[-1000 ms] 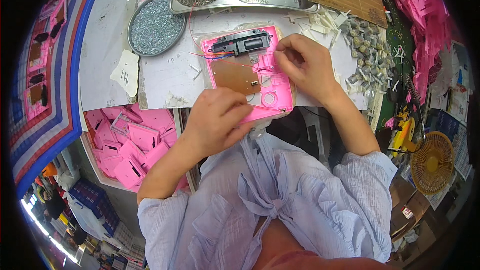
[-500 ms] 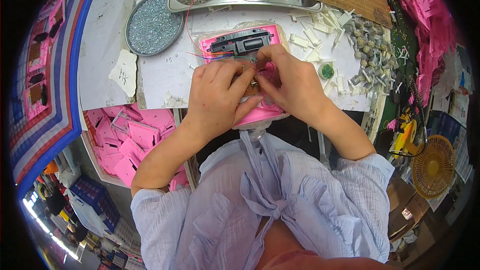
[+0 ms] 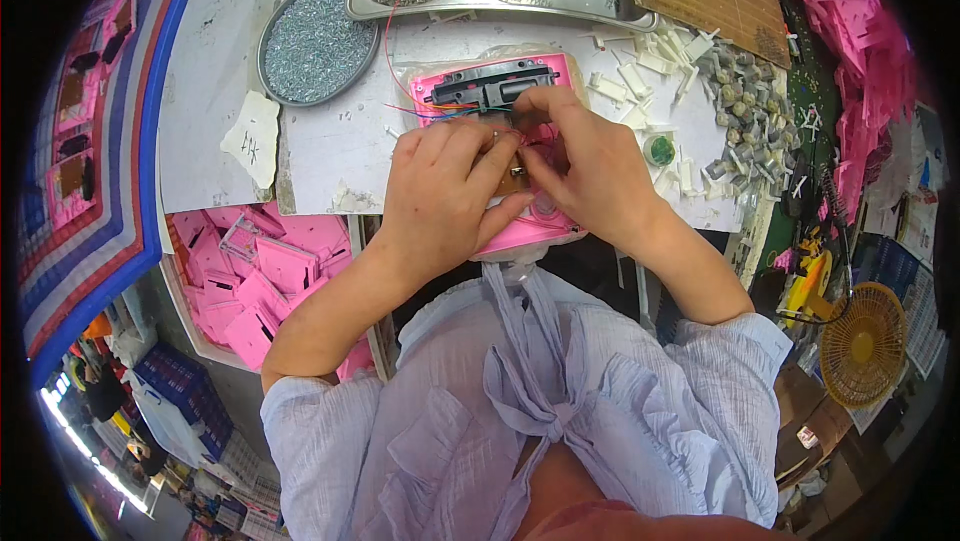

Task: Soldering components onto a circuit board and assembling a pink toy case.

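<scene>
A pink plastic housing lies on the table before me, resting on clear plastic wrap. Across its far part sits a black plastic mechanism, and thin red, blue and orange wires run out to its left. My left hand bends over the housing's left side, thumb and fingertips drawn together at the wires. My right hand comes from the other side, its fingers pinched close to the left fingertips. Between them a small brown circuit board partly shows. What the fingertips grip is mostly hidden, seemingly thin wire.
A round tray of small screws stands at the left, behind a white torn piece. A steel tray with metal parts is at the back. White plastic pieces and small motors lie right. Pink parts fill a drawer.
My view has shifted slightly, moving the table things a little. Both hands stay over the housing with fingertips together; the fingers have moved only slightly.
</scene>
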Available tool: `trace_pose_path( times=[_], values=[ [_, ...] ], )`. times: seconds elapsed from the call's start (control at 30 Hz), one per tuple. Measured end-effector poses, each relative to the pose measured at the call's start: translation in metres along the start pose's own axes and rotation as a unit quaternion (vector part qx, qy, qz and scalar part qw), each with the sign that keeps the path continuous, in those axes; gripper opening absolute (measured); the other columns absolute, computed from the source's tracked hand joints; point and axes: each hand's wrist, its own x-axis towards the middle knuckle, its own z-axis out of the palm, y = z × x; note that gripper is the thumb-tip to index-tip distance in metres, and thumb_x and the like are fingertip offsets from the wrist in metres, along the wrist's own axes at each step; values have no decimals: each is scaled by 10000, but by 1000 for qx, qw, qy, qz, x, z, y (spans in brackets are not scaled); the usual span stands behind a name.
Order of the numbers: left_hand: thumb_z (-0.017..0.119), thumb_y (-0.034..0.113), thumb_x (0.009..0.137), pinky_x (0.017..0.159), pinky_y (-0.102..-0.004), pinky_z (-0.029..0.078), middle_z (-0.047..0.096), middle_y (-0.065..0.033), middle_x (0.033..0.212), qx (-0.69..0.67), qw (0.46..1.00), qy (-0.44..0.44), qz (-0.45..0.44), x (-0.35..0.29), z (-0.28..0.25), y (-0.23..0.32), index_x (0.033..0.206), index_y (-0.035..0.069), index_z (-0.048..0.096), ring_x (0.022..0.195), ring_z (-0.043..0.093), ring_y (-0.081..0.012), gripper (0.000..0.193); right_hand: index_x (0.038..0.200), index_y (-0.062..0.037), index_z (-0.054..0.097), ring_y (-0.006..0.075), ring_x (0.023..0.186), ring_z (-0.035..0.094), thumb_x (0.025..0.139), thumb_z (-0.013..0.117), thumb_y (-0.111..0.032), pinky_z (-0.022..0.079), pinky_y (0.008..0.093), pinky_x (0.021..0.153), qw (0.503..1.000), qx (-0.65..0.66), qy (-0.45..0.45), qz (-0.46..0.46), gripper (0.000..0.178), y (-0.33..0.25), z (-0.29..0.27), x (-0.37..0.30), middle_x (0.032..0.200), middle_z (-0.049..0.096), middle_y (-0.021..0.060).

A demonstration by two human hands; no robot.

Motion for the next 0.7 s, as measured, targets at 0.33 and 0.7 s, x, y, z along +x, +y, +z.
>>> trace_pose_path(
  times=[0.33,0.7],
  values=[
    [792,366,779,862,-415,439,612,-91,1104,10,1000,-21,-2,3,-1,1,1191,40,643,1009,592,-272,546,1313,-52,528,254,759,716,866,657,-186,541,374,540,981,-153,-45,-108,484,-7,-11,-2,951,669,82],
    [779,334,805,790,-422,479,600,-117,991,22,994,-102,-29,18,-6,0,1192,21,633,927,610,-316,519,1287,-58,568,308,835,711,851,681,-98,565,408,647,992,-53,28,-112,452,14,-1,-1,994,706,98]
  ],
)
